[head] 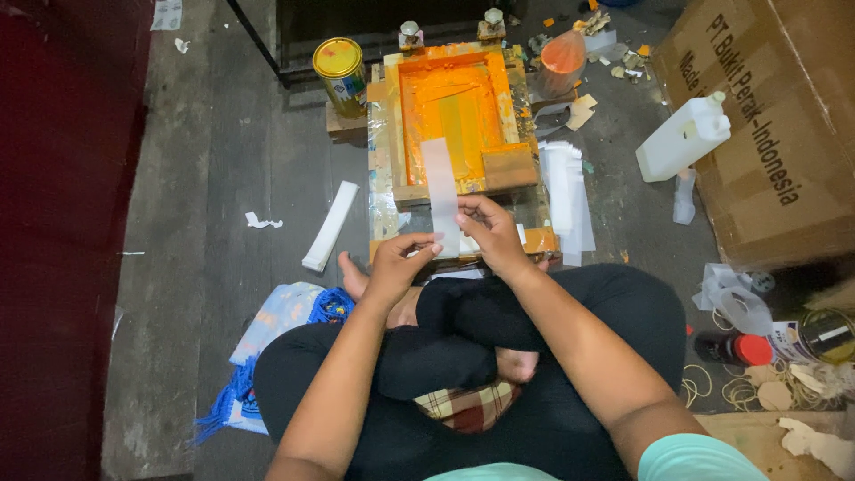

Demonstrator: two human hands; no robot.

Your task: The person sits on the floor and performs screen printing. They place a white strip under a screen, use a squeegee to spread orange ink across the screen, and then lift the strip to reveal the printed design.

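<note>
Crossed legs [499, 356] nearest. Left hand [396, 263] and right hand [494, 233] both pinched closed on lower end of white strip [441, 191], held upright over orange-inked screen frame [459, 125].

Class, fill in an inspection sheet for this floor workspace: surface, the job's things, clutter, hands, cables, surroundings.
Surface: worn grey floor, paper scraps scattered.
Job's things: white strip held above the orange-inked screen frame; stack of white strips to its right.
Clutter: yellow-lidded tin, white jug, red-capped bottle, rubber bands.
Hands: left hand and right hand both pinch the strip's lower end.
Cables: nothing seen.
Surroundings: cardboard box at right, blue cloth by the crossed legs.
</note>
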